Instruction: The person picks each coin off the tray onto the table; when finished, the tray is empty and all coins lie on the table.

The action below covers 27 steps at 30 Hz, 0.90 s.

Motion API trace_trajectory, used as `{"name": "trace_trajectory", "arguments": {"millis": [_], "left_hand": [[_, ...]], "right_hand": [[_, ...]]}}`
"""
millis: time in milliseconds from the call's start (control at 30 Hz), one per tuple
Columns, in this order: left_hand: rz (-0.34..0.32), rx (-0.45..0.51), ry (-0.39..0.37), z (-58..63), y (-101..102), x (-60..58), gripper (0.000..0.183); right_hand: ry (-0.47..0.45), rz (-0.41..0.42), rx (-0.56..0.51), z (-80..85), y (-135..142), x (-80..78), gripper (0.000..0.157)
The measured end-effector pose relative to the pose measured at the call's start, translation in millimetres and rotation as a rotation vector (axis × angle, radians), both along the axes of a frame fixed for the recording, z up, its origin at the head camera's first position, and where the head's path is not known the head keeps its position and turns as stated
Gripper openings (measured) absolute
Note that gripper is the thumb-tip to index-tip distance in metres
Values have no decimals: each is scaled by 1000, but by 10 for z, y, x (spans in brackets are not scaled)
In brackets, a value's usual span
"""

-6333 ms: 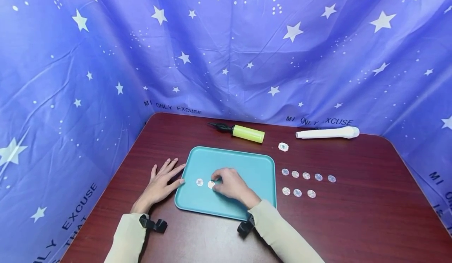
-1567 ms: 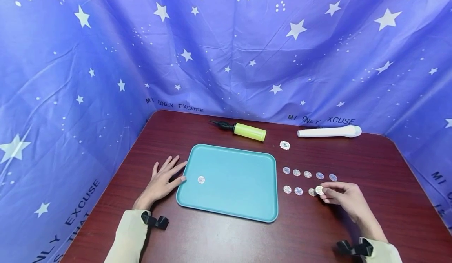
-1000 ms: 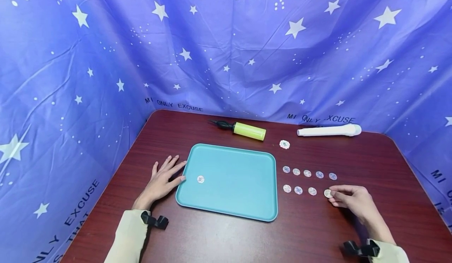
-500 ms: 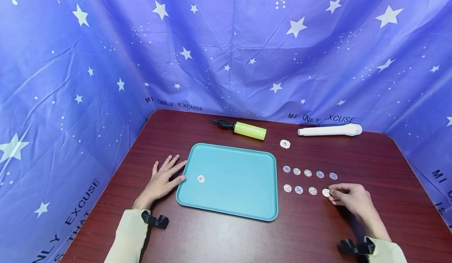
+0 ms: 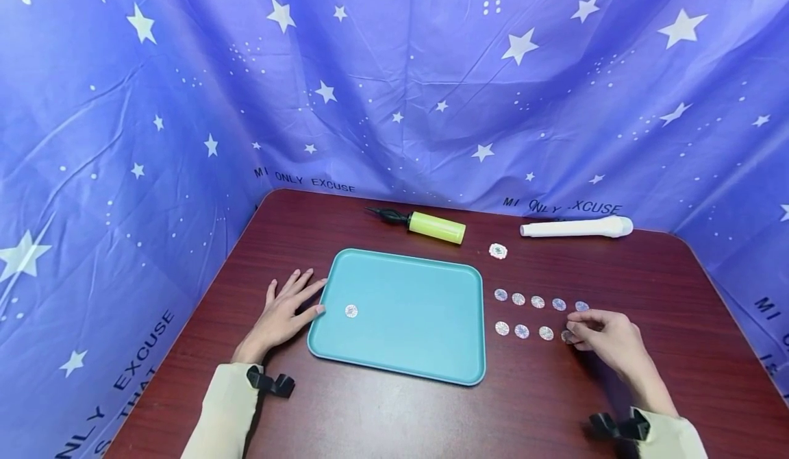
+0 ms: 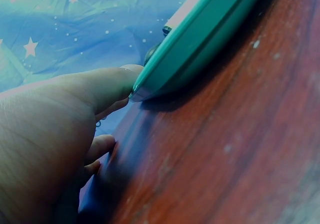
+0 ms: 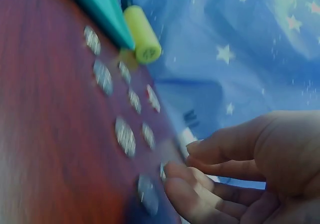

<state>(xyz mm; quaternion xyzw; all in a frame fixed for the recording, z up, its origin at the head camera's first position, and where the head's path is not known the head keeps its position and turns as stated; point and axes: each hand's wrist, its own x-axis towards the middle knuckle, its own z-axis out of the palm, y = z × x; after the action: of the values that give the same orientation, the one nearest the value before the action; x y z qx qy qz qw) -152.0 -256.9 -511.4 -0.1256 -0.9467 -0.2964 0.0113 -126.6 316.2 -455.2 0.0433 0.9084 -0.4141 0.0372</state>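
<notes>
My right hand hovers at the right end of the nearer row of silvery, coin-like discs. In the right wrist view its thumb and fingers are parted, and the end disc lies on the table beside the fingertips. From the head view those fingertips partly cover this disc. My left hand rests with spread fingers at the left side of a teal tray. Its thumb touches the tray's rim in the left wrist view. One patterned disc lies on the tray's left part.
A farther row of discs runs behind the nearer row, right of the tray. A white scalloped disc lies farther back. Along the back edge are a yellow-green hand pump and a white stick-shaped object. Star-printed curtains enclose the table.
My right hand carried a disc from the tray to the right end of the nearer row and has let it go there. The left hand stayed at the tray's edge.
</notes>
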Motion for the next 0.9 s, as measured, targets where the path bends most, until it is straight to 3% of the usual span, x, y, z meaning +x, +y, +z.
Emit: {"name": "trace_trajectory", "arguments": {"millis": [167, 467, 900], "left_hand": [[0, -9, 0, -4, -8, 1, 58], [1, -10, 2, -9, -9, 0, 58], [-5, -3, 3, -2, 10, 24, 58]], "right_hand": [[56, 30, 38, 148, -254, -84, 25], [108, 148, -18, 356, -824, -272, 19], [111, 340, -106, 426, -1750, -448, 16]]}}
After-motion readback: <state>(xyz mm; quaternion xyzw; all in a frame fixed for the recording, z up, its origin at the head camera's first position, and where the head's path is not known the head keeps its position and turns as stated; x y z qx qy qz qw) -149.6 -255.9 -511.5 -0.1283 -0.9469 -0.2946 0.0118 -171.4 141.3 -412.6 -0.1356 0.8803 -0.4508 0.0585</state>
